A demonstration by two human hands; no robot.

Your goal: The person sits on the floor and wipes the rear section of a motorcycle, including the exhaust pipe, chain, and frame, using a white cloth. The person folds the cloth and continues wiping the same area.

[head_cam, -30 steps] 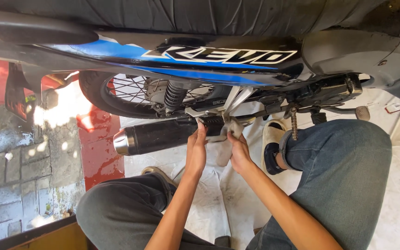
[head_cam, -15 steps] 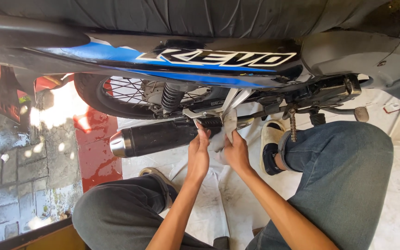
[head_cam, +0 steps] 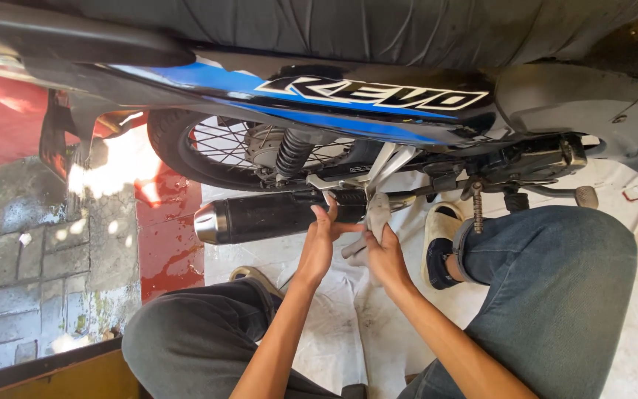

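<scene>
A motorcycle with a blue and black side panel (head_cam: pixel 348 96) fills the top of the head view, rear wheel (head_cam: pixel 215 151) to the left. My left hand (head_cam: pixel 323 240) presses against the black exhaust pipe (head_cam: pixel 260 218) near its front end. My right hand (head_cam: pixel 379 247) sits just right of it, fingers around a grey metal bracket or footrest part (head_cam: pixel 376 214) below the silver frame struts (head_cam: pixel 389 166). Whatever small part lies between the two hands is hidden by my fingers. My knees in jeans flank both arms.
A white cloth (head_cam: pixel 334 325) covers the floor under my arms. A foot in a light sandal (head_cam: pixel 437 244) rests by the chain and kick lever (head_cam: pixel 555 192). Red painted floor (head_cam: pixel 167 244) and grey paving stones (head_cam: pixel 31 258) lie to the left.
The view has shifted slightly, so the bike sits a little further right. Both hands stay at the same spot by the exhaust and bracket, my left fingers spreading a little.
</scene>
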